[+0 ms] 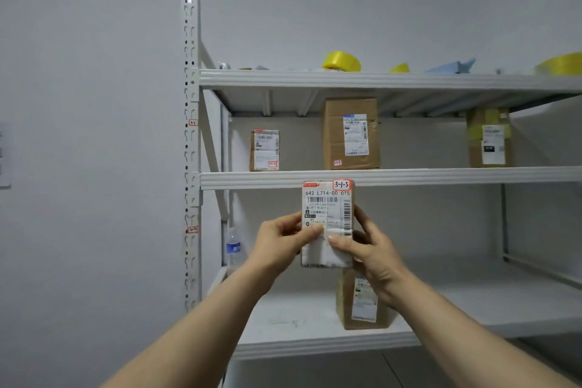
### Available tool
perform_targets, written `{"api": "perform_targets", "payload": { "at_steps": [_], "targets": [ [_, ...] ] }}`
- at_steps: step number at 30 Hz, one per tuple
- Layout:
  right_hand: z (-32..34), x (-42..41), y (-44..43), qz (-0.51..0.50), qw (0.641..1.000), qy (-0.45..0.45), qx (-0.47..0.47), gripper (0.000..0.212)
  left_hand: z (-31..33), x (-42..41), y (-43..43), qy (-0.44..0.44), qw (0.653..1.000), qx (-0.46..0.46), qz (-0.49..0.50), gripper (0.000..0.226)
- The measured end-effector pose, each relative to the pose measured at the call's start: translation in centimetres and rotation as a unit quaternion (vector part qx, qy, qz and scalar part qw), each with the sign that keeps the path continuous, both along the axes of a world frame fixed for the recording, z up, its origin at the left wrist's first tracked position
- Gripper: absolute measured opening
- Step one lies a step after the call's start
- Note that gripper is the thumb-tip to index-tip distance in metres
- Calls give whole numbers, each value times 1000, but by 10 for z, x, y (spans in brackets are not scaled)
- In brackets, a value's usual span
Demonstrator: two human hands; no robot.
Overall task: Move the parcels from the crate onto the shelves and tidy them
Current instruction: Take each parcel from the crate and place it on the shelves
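I hold a small cardboard parcel [327, 198] upright in front of the white shelving, its white label facing me with a red-edged tag reading 3-1-5. My left hand [280, 242] pinches its left edge and my right hand [368, 249] grips its right side, both thumbs on the label. Three parcels stand on the middle shelf [441, 175]: a small one [264, 149], a taller one [351, 132] and one with yellow tape [489, 137]. Another parcel [362, 302] stands on the lower shelf [315, 346], partly hidden behind my right hand. No crate is in view.
Yellow tape rolls [341, 60] and blue sheets [453, 67] lie on the top shelf. A water bottle [233, 249] stands at the lower shelf's left end beside the perforated upright [191, 135]. A grey wall lies to the left.
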State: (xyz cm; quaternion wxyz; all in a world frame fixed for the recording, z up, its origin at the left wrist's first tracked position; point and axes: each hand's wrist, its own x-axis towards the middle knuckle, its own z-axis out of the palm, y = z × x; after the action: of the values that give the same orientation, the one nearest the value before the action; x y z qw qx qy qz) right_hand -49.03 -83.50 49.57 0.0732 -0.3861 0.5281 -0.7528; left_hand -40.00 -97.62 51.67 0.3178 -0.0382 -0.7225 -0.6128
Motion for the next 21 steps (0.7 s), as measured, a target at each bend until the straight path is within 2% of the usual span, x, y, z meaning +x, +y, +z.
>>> {"api": "perform_targets", "payload": {
  "at_steps": [3, 8, 14, 18, 21],
  "targets": [
    [-1, -29, -1, -15, 1000, -11, -12, 66, 0, -29, -4, 4, 1000, 5, -9, 30],
    [-3, -87, 18, -23, 999, -20, -16, 85, -1, -78, 15, -24, 997, -21, -65, 39],
    [3, -178, 66, -39, 999, 15, 7, 80, 7, -157, 65, -39, 997, -30, -54, 52],
    [24, -244, 101, -61, 997, 48, 13, 76, 25, -219, 106, -17, 999, -8, -46, 48],
    [47, -288, 131, -73, 995, 73, 13, 61, 43, -264, 137, -4, 999, -12, -33, 35]
  ]
}}
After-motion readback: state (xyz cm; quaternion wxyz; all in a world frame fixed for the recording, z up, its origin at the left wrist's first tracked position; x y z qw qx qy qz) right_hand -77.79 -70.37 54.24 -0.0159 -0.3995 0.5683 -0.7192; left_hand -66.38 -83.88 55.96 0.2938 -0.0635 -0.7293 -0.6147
